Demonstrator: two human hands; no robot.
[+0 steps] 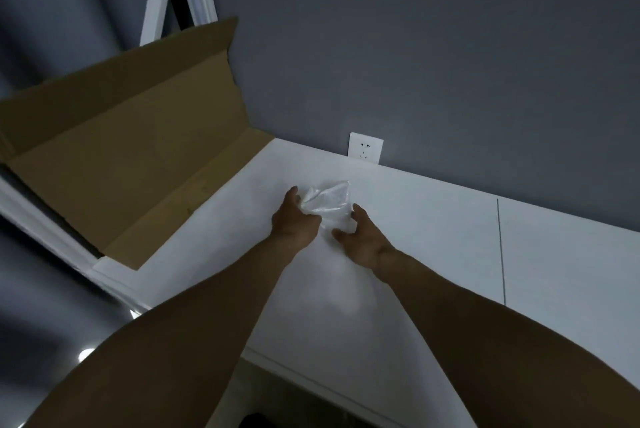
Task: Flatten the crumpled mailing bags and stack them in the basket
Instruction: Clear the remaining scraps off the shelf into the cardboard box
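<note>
Both bare forearms reached forward from the bottom of the view, converging over the white table [433,254] towards one crumpled mailing bag [330,204]. The bag was a translucent white bundle, bunched and wrinkled, held between the two hands at the middle of the tabletop, not far from its back edge. Whether its underside touched the surface or hung just above it could not be told.

The left hand [294,218] lay back-up, wrist nearly straight, its fingers curled over the bag's left side and gripping the plastic there; the fingertips were hidden in the folds. The right hand [360,240] came in from the right with the wrist bent slightly inward. Its thumb pointed left under the bag's lower edge and its fingers rose along the right side, so that it pinched the plastic between them. The hands sat close together, with only the bundle between them.

To the left, an opened brown cardboard box [131,150] lay with its long flaps spread, one end resting on the table's left corner and the rest reaching beyond it. A white wall socket [365,147] sat on the grey wall [450,64] just above the table's back edge, beyond the bag. A thin dark line [501,247] crossed the tabletop to the right of the hands.
</note>
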